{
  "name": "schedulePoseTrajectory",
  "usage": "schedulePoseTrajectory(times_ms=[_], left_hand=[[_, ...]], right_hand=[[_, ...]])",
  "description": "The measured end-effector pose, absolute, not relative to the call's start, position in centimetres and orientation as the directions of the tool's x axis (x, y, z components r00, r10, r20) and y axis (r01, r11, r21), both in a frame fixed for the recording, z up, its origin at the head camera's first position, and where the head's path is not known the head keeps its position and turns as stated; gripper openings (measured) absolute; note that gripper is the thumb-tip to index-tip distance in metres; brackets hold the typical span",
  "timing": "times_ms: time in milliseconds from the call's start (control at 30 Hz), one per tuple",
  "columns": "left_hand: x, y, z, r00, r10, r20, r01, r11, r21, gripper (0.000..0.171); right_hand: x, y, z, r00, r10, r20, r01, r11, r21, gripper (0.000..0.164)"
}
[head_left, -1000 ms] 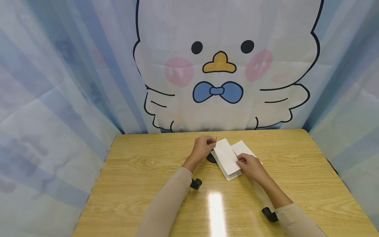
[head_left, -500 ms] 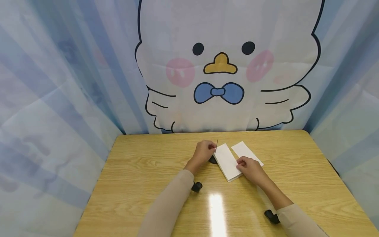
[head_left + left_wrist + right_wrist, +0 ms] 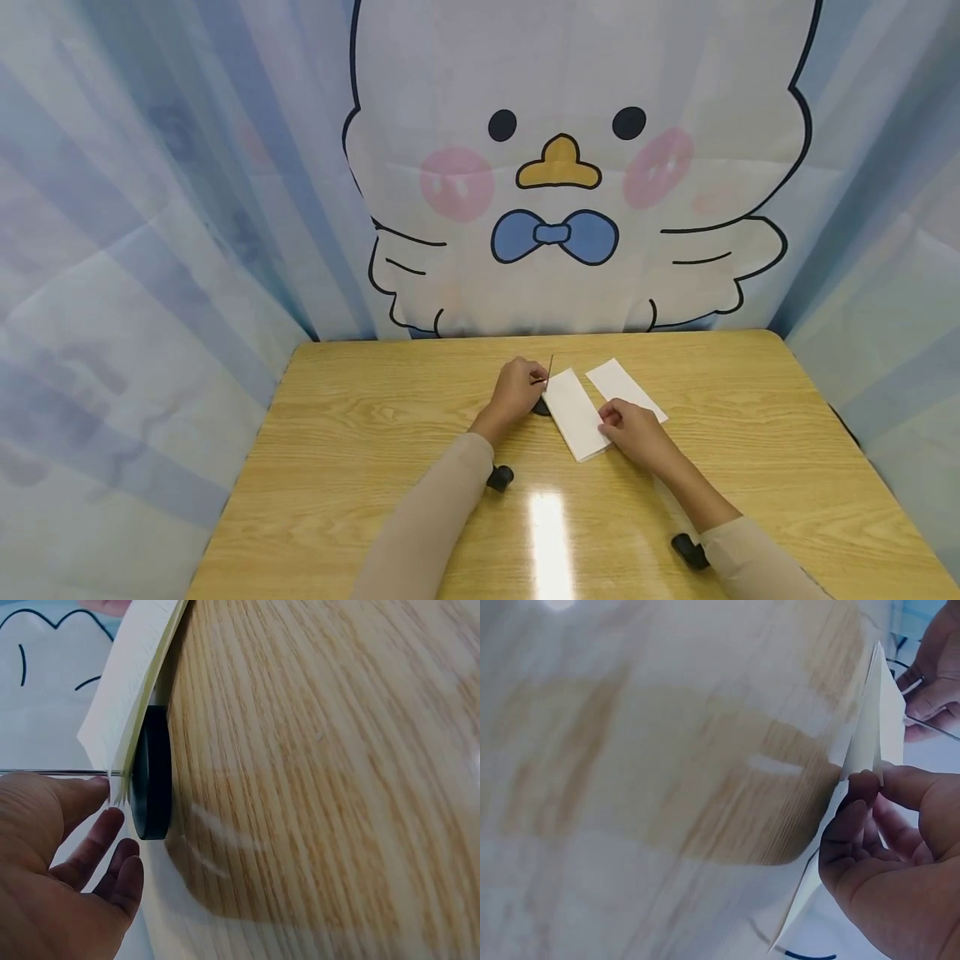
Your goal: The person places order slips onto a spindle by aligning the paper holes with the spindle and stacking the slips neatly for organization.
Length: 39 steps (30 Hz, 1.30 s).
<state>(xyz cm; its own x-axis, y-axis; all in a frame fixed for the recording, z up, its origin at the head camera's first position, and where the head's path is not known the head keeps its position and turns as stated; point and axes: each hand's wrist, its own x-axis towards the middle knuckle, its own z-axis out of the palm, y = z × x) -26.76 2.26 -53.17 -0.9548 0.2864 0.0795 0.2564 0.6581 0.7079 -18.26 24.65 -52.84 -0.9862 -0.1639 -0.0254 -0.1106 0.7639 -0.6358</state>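
A stack of white paper slips (image 3: 577,417) sits on a bill spike, whose thin metal rod (image 3: 551,369) stands up through the slips' far left corner. Part of the spike's round black base (image 3: 152,772) shows under the paper in the left wrist view. My left hand (image 3: 517,387) pinches that corner right beside the rod, thumb on top and fingertip at the edge. My right hand (image 3: 633,427) pinches the slips' near right edge between thumb and index finger, seen closely in the right wrist view. There the sheets (image 3: 866,742) stand slightly fanned apart.
Another white slip (image 3: 625,387) lies on the wooden table (image 3: 337,467) just right of the stack, beyond the right hand. A curtain (image 3: 555,292) with a cartoon bird hangs behind the table's back edge. Black wrist devices (image 3: 500,477) sit under both forearms.
The top slip has come down along the rod onto the slips below, and the gap between them has narrowed. Both hands have lowered slightly with it, keeping their pinch.
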Motion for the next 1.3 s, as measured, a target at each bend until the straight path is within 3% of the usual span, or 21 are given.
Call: schedulePoseTrajectory(times_ms=[900,1300], left_hand=[[-26.15,2.1,-53.43,-0.952,0.29,0.097,0.27,0.65,0.71,0.011],[-26.32,1.8,-53.31,-0.961,0.275,0.016,0.192,0.628,0.754,0.02]], right_hand=[[-18.59,24.69,-53.67,-0.979,-0.198,0.039,-0.18,0.768,-0.615,0.015],[-18.45,25.17,-52.96,-0.988,-0.155,-0.02,-0.11,0.78,-0.616,0.015]])
